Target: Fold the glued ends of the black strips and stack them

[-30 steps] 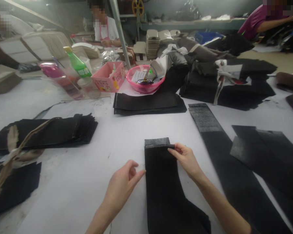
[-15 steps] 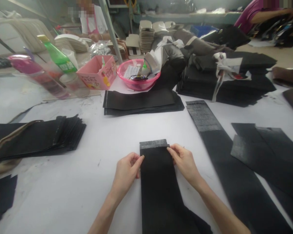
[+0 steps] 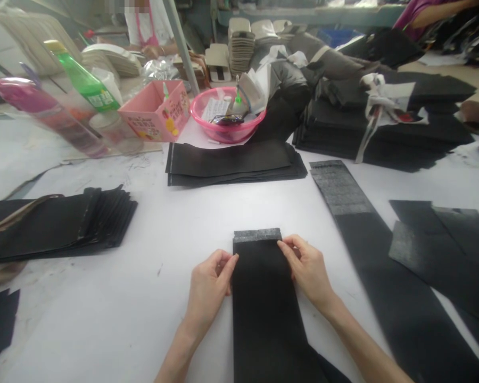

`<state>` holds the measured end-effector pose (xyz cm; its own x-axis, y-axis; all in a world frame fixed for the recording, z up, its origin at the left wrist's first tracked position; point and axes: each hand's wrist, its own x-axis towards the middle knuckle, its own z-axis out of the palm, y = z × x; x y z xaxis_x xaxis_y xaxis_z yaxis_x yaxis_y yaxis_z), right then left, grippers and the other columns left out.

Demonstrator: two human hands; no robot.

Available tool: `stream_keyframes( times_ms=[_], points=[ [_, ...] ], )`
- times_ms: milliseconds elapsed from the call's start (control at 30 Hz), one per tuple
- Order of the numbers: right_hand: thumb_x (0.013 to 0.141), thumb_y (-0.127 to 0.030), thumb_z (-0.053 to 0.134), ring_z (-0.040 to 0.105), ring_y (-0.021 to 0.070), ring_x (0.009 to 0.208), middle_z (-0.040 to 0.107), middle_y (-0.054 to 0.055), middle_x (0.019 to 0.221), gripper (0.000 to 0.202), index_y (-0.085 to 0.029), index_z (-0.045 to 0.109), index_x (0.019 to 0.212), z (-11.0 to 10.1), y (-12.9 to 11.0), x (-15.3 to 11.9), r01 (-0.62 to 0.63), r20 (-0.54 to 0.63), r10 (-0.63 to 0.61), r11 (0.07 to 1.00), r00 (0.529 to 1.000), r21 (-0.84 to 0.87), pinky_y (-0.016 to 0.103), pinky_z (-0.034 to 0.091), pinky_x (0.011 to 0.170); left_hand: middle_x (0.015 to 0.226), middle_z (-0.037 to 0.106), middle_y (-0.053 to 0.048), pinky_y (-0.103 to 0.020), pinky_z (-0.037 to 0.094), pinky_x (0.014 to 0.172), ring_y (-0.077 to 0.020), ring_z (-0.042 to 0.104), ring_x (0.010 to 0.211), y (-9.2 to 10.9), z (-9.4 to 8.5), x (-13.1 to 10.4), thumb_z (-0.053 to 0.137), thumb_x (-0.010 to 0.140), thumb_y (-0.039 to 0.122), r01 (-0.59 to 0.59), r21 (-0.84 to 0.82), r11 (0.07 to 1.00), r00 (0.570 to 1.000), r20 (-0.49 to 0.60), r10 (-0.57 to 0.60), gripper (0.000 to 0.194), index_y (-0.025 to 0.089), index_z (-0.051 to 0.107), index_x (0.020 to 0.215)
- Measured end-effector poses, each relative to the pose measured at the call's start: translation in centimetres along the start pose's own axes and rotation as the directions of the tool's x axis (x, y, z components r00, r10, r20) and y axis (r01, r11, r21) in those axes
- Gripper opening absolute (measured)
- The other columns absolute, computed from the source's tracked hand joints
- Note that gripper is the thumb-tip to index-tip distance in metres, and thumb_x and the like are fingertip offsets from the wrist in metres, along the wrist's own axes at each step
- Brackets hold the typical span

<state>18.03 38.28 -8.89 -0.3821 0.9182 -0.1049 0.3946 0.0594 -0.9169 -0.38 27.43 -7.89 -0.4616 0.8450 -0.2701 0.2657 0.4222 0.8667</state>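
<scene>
A long black strip of sheet material [image 3: 267, 303] lies lengthwise in front of me, with a greyish, shiny band across its far end. My left hand [image 3: 213, 284] pinches its left edge a little below that band. At the upper right corner, my right hand [image 3: 306, 266] grips the opposite edge between thumb and fingers. Another black piece shows partly from under the strip near the bottom of the view. To the right lies a longer black strip [image 3: 375, 266] with a wide greyish patch at its far end.
Black strips lie stacked at the left [image 3: 64, 223] and beyond my hands [image 3: 231, 162]. A pink basin [image 3: 227, 133], a pink box [image 3: 155, 114] and a green bottle [image 3: 83, 80] stand at the back. More black pieces [image 3: 443, 255] lie right. Two people are behind the table.
The view has shifted slightly, so most things on the table sit a little differently in the picture. Both hands keep their hold on the strip's edges.
</scene>
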Motion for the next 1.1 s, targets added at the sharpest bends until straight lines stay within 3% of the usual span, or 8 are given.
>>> stream_keyframes(
  times_ms=[167, 367, 567, 733, 1000, 1100],
  points=[
    [0.092, -0.042, 0.053, 0.046, 0.0074, 0.041, 0.053, -0.006, 0.060, 0.021, -0.022, 0.058, 0.085, 0.01, 0.36, -0.24, 0.012, -0.023, -0.012, 1.000, 1.000, -0.011, 0.020, 0.035, 0.040, 0.046, 0.048, 0.007, -0.018, 0.036, 0.046, -0.0089, 0.047, 0.040, -0.04, 0.10, -0.25, 0.053, 0.090, 0.044, -0.011, -0.015, 1.000, 1.000, -0.003, 0.011, 0.028, 0.021, 0.057, 0.076],
    [0.092, -0.040, 0.052, 0.047, 0.0077, 0.042, 0.054, -0.006, 0.061, 0.020, -0.022, 0.057, 0.086, 0.13, 0.75, -0.12, 0.020, -0.008, -0.020, 1.000, 1.000, -0.003, 0.020, 0.037, 0.043, 0.062, 0.054, 0.004, -0.020, 0.035, 0.051, -0.0095, 0.048, 0.051, -0.17, 0.41, -0.67, 0.053, 0.091, 0.039, -0.173, 0.064, 0.983, 0.981, -0.078, 0.178, 0.020, 0.021, 0.059, 0.081],
    [0.091, -0.037, 0.055, 0.046, 0.0091, 0.049, 0.055, -0.004, 0.065, 0.018, -0.022, 0.059, 0.083, -0.16, 0.66, -0.01, 0.090, -0.082, -0.091, 0.996, 0.992, -0.013, 0.023, 0.036, 0.049, 0.062, 0.056, 0.006, -0.020, 0.034, 0.048, -0.0079, 0.048, 0.045, -0.31, 0.59, -0.22, 0.049, 0.092, 0.043, -0.094, 0.145, 0.985, 0.995, -0.006, 0.095, 0.024, 0.022, 0.055, 0.081],
    [0.090, -0.033, 0.058, 0.044, 0.0104, 0.057, 0.054, -0.002, 0.074, 0.018, -0.020, 0.059, 0.076, -0.62, 0.52, 0.26, 0.197, -0.136, -0.216, 0.971, 0.967, -0.138, 0.025, 0.037, 0.058, 0.051, 0.054, 0.007, -0.019, 0.040, 0.051, -0.0096, 0.054, 0.045, -0.56, 0.55, 0.09, 0.053, 0.090, 0.044, -0.020, 0.015, 1.000, 1.000, -0.007, 0.020, 0.027, 0.021, 0.055, 0.077],
    [0.093, -0.039, 0.050, 0.048, 0.0129, 0.059, 0.056, -0.001, 0.068, 0.027, -0.021, 0.057, 0.076, -0.67, 0.11, 0.36, 0.084, -0.047, -0.097, 0.972, 0.994, -0.221, 0.026, 0.037, 0.058, 0.058, 0.057, 0.006, -0.017, 0.035, 0.042, -0.0077, 0.049, 0.043, -0.40, 0.38, 0.12, 0.059, 0.086, 0.040, 0.051, -0.249, 0.967, 0.999, 0.009, -0.050, 0.021, 0.019, 0.053, 0.086],
    [0.092, -0.041, 0.051, 0.050, 0.0133, 0.058, 0.058, -0.001, 0.066, 0.028, -0.021, 0.057, 0.073, -0.73, 0.07, 0.47, 0.046, -0.035, -0.058, 0.962, 0.998, -0.268, 0.026, 0.037, 0.056, 0.062, 0.059, 0.005, -0.017, 0.038, 0.042, -0.0076, 0.049, 0.045, -0.35, 0.44, 0.02, 0.061, 0.085, 0.038, 0.061, -0.272, 0.960, 0.998, 0.000, -0.063, 0.021, 0.020, 0.053, 0.092]
  ],
)
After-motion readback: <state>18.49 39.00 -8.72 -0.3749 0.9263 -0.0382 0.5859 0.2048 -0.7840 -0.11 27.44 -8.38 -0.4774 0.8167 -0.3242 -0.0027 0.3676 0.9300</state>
